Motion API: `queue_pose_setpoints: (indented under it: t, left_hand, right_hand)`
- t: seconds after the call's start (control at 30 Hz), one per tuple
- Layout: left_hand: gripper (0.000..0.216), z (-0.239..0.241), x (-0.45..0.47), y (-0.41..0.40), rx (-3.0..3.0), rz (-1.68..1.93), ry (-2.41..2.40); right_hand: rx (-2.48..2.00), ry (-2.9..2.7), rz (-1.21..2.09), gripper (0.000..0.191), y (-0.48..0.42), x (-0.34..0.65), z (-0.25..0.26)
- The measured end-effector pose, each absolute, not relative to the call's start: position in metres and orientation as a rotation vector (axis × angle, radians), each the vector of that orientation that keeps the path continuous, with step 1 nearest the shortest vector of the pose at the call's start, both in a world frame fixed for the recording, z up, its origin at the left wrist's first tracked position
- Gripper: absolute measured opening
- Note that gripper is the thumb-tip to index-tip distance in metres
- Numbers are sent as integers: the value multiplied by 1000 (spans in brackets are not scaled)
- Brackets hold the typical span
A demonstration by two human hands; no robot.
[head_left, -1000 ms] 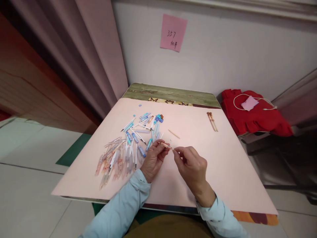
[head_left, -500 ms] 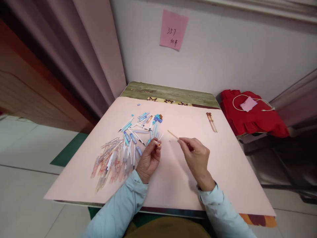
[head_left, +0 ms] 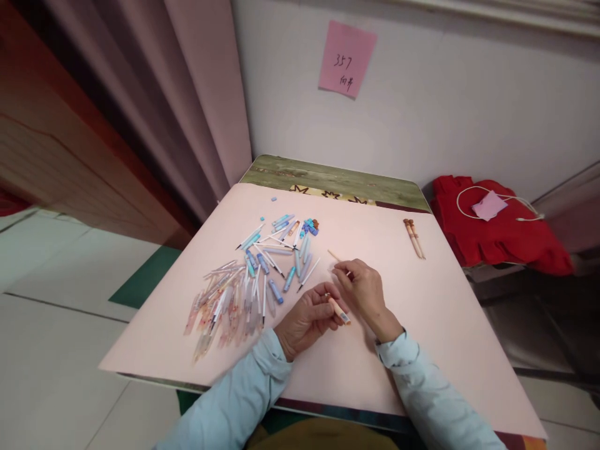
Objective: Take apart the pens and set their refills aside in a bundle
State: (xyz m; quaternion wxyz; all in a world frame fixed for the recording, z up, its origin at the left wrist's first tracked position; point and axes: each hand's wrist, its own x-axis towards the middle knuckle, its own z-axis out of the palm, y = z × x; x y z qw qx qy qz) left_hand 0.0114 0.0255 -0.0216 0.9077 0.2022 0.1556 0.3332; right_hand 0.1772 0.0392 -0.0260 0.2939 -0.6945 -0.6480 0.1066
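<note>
My left hand (head_left: 315, 315) is closed on a short cream-and-orange pen barrel section (head_left: 339, 310), which points down to the right. My right hand (head_left: 363, 287) pinches a thin cream pen tube (head_left: 334, 255), its free end pointing up and left; the rest is hidden by my fingers. Left of my hands lie several white pen refills (head_left: 309, 275) with dark tips, among blue and purple pen barrel pieces (head_left: 275, 292). Nearer to me is a heap of clear and pinkish pen caps (head_left: 220, 312).
Small blue and brown toppers (head_left: 309, 227) are piled behind the barrels. Two brown-topped pens (head_left: 414, 239) lie side by side at the right of the pink-covered table (head_left: 445, 325). A red cushion (head_left: 497, 231) with a white cable stands beyond its right edge.
My left hand has moved right and turned the barrel section so its length shows. My right hand still pinches the thin tube, now closer to the left hand. The view has shifted slightly.
</note>
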Motion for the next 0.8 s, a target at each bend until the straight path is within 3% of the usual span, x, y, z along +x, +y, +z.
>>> queue_pose_setpoints:
  t: [0.2,0.6,0.8]
  left_hand:
    - [25,-34,10,24,475,588,159]
    - [29,-32,10,28,473,650,237]
    - [35,-21,10,30,411,722,326]
  right_hand:
    - [-1559,-2140,386,18,62,164,-24]
    - [-1147,-2824,84,15,90,167,-8]
    - [-1519,-2455,-4,14,49,186,-5]
